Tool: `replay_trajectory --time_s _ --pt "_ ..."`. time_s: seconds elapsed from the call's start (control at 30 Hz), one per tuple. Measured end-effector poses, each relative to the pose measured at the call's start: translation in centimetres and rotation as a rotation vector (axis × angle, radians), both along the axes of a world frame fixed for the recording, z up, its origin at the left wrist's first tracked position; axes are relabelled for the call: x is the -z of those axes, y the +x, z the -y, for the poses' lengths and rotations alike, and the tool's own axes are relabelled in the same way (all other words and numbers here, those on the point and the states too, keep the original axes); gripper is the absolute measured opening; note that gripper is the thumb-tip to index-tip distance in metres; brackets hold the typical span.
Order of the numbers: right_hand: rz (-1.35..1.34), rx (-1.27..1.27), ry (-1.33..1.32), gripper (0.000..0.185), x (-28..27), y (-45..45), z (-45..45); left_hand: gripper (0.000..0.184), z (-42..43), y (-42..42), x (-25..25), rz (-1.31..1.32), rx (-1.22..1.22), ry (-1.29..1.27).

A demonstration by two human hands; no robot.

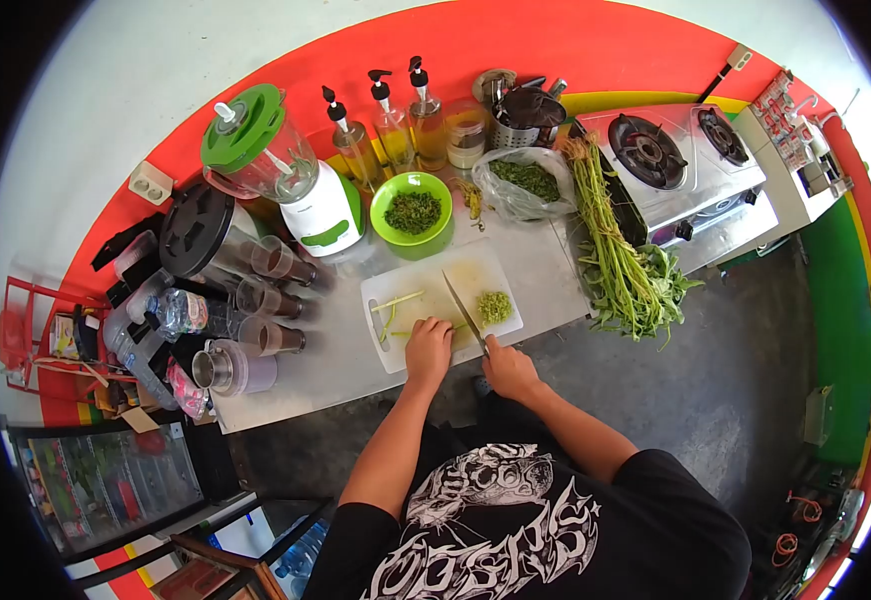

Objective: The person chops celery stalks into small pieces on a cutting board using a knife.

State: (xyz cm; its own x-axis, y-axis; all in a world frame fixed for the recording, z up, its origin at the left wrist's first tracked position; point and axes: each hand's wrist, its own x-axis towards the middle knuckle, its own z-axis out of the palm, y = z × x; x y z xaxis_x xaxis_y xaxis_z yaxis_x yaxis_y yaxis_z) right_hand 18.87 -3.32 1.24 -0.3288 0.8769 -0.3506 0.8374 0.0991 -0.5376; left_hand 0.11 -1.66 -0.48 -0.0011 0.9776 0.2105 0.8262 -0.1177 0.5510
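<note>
Green stalk (459, 325) lies by the near edge of the cutting board (481, 266), running roughly along it, left hand (429, 350) nearer, fingers bunched over it, pinch unclear; right hand (512, 369) clamped on knife (463, 308), blade slanting crosswise.

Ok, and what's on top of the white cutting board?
A chopped green pile and some loose green stalks lie on the cutting board, with a knife, held by the right hand, over it. What lies directly under the left hand is covered and can't be seen.
</note>
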Motion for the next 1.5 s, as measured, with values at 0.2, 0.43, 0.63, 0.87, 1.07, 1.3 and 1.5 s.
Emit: replay_trajectory --time_s 0.2,0.43,0.63,0.87,1.07,1.3,1.5 --pt "-0.05 0.082 0.065 0.031 0.3 -1.1 0.8 0.004 1.0 -0.3 -0.2 0.031 -0.058 0.011" --pt "0.135 -0.04 0.126 0.037 -1.2 -1.4 1.8 0.006 0.7 -0.2 -0.1 0.055 -0.087 -0.044" --pt "0.167 -0.068 0.147 0.044 0.7 -2.5 0.3 0.004 1.1 0.1 -0.2 0.067 -0.121 -0.06" --pt "0.223 -0.154 0.072 0.046 -1.8 -2.1 -0.1 0.007 1.0 0.2 0.0 0.096 -0.149 -0.076" --pt "0.214 -0.187 0.053 0.048 -0.3 -2.1 -1.5 0.01 1.2 0.7 -0.1 0.111 -0.195 -0.068" --pt "0.233 -0.132 0.068 0.035 0.0 -2.6 -0.5 0.011 0.5 0.2 0.0 0.131 -0.188 -0.147" --pt "0.207 -0.201 0.099 0.038 -1.3 -2.9 -0.7 0.012 0.1 0.1 0.3 0.17 -0.201 -0.164"
